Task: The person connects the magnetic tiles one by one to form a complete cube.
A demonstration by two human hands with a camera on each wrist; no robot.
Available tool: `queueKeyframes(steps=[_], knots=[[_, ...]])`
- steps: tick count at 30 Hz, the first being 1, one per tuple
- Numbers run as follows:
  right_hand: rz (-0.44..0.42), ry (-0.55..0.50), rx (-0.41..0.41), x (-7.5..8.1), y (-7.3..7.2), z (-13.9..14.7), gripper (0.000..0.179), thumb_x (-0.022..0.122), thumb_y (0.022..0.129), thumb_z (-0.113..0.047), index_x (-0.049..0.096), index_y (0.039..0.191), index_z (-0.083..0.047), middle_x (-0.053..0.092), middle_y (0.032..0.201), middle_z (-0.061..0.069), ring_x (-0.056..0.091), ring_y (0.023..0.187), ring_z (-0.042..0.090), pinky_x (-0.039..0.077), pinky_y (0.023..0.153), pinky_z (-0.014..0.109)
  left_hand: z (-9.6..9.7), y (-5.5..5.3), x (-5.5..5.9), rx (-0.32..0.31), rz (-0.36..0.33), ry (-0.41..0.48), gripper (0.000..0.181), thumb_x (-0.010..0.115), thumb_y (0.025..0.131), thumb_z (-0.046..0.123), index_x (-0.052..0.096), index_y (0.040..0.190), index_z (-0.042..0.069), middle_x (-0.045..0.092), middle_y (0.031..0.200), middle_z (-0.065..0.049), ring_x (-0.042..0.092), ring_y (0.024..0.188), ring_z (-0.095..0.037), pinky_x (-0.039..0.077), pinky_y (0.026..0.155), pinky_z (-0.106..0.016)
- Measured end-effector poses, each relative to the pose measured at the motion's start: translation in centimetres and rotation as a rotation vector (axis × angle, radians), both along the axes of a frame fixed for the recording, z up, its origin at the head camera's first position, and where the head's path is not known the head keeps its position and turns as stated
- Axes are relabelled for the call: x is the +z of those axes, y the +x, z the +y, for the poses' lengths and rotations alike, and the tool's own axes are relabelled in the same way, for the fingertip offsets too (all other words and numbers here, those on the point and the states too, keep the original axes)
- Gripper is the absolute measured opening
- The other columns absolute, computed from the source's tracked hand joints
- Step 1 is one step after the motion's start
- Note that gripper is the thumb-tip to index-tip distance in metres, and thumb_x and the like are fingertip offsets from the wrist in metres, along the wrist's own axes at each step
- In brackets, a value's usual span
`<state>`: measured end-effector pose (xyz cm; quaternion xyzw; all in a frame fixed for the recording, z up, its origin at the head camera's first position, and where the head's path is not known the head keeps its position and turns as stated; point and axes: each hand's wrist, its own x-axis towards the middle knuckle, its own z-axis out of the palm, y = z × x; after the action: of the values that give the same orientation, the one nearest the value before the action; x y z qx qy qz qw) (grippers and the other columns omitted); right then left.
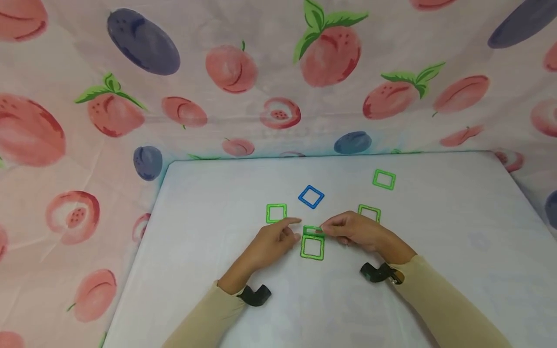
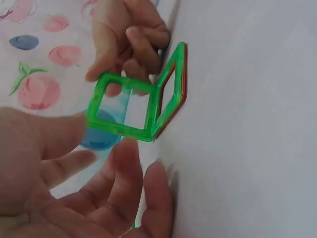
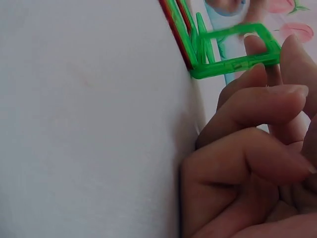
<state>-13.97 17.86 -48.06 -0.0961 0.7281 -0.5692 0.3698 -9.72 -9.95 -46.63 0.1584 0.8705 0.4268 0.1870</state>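
Observation:
At the middle of the table, a green square magnetic tile (image 1: pixel 312 248) lies flat, with a reddish layer along its underside in the wrist views. A second green magnetic tile (image 2: pixel 119 130) stands up from its far edge, the two meeting in an L. My right hand (image 1: pixel 359 229) pinches the standing tile at its right side, and one fingertip shows through the frame in the right wrist view. On the other side my left hand (image 1: pixel 271 244) hovers with loosely bent fingers and the index finger extended; its fingertips (image 2: pixel 128 146) are close by the standing tile.
Beyond the hands lie a blue square tile (image 1: pixel 311 196) and a green tile (image 1: pixel 276 212) at the left. Another green tile (image 1: pixel 369 212) is partly covered by my right hand; one more green tile (image 1: pixel 384 179) lies farther back. Fruit-printed cloth (image 1: pixel 235 111) hangs behind the white table (image 1: pixel 209 217).

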Motion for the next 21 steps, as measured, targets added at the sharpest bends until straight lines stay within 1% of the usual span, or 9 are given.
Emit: queueKeyframes(steps=[2, 4, 8, 10, 13, 15, 17, 21], knots=[[0.009, 0.009, -0.003, 0.0, 0.0, -0.1, 0.034, 0.07, 0.098, -0.029, 0.075, 0.121, -0.005, 0.047, 0.062, 0.001, 0.043, 0.055, 0.014, 0.032, 0.05, 0.023, 0.2, 0.1, 0.1, 0.022, -0.02, 0.024, 0.044, 0.058, 0.105, 0.032, 0.054, 0.149, 0.027, 0.068, 0.096, 0.004, 0.062, 0.081, -0.01, 0.052, 0.075, -0.029], [0.015, 0.013, 0.0, 0.0, 0.1, -0.3, 0.033, 0.07, 0.098, -0.029, 0.075, 0.12, -0.005, 0.047, 0.062, 0.001, 0.042, 0.055, 0.015, 0.032, 0.05, 0.023, 0.3, 0.2, 0.1, 0.027, -0.049, 0.047, 0.043, 0.056, 0.106, 0.033, 0.054, 0.149, 0.03, 0.069, 0.097, 0.002, 0.063, 0.083, -0.01, 0.052, 0.078, -0.03], [0.034, 0.008, 0.009, 0.1, 0.3, -0.5, 0.032, 0.069, 0.099, -0.028, 0.076, 0.12, -0.005, 0.048, 0.064, 0.003, 0.039, 0.052, 0.014, 0.032, 0.05, 0.024, 0.4, 0.4, 0.2, 0.008, -0.075, 0.067, 0.032, 0.053, 0.107, 0.035, 0.067, 0.136, 0.03, 0.073, 0.101, 0.002, 0.063, 0.089, -0.009, 0.051, 0.082, -0.031], [0.047, 0.012, 0.001, 0.1, 0.4, -0.6, 0.032, 0.069, 0.099, -0.029, 0.076, 0.12, -0.006, 0.055, 0.07, 0.006, 0.038, 0.052, 0.013, 0.032, 0.05, 0.024, 0.4, 0.4, 0.1, -0.001, -0.079, 0.069, 0.03, 0.053, 0.107, 0.036, 0.071, 0.13, 0.027, 0.074, 0.104, 0.003, 0.064, 0.09, -0.009, 0.051, 0.082, -0.031], [0.062, 0.024, -0.023, 0.2, 0.6, -0.9, 0.032, 0.07, 0.098, -0.03, 0.077, 0.119, -0.007, 0.067, 0.083, 0.008, 0.038, 0.051, 0.013, 0.032, 0.049, 0.025, 0.6, 0.4, 0.3, -0.005, -0.061, 0.05, 0.027, 0.055, 0.106, 0.036, 0.074, 0.122, 0.026, 0.074, 0.105, 0.005, 0.065, 0.089, -0.009, 0.052, 0.082, -0.03], [0.068, 0.033, -0.039, 0.2, 0.7, -1.0, 0.031, 0.07, 0.098, -0.031, 0.077, 0.119, -0.008, 0.07, 0.09, 0.008, 0.038, 0.051, 0.013, 0.031, 0.048, 0.026, 0.7, 0.4, 0.3, -0.005, -0.046, 0.036, 0.025, 0.056, 0.106, 0.036, 0.075, 0.119, 0.025, 0.074, 0.105, 0.006, 0.064, 0.09, -0.009, 0.051, 0.083, -0.031], [0.066, 0.041, -0.052, 0.2, 0.8, -1.2, 0.032, 0.07, 0.098, -0.032, 0.077, 0.119, -0.009, 0.068, 0.084, 0.007, 0.036, 0.05, 0.013, 0.029, 0.046, 0.026, 0.7, 0.4, 0.4, -0.005, -0.036, 0.025, 0.024, 0.057, 0.105, 0.035, 0.075, 0.117, 0.024, 0.073, 0.106, 0.007, 0.063, 0.093, -0.009, 0.05, 0.084, -0.031], [0.06, 0.054, -0.066, 0.0, 0.8, -1.4, 0.035, 0.07, 0.098, -0.035, 0.076, 0.12, -0.01, 0.056, 0.068, 0.003, 0.033, 0.048, 0.012, 0.026, 0.045, 0.025, 0.8, 0.6, 0.5, -0.01, -0.034, 0.012, 0.025, 0.057, 0.106, 0.033, 0.076, 0.119, 0.023, 0.074, 0.108, 0.007, 0.063, 0.095, -0.009, 0.05, 0.085, -0.032]])
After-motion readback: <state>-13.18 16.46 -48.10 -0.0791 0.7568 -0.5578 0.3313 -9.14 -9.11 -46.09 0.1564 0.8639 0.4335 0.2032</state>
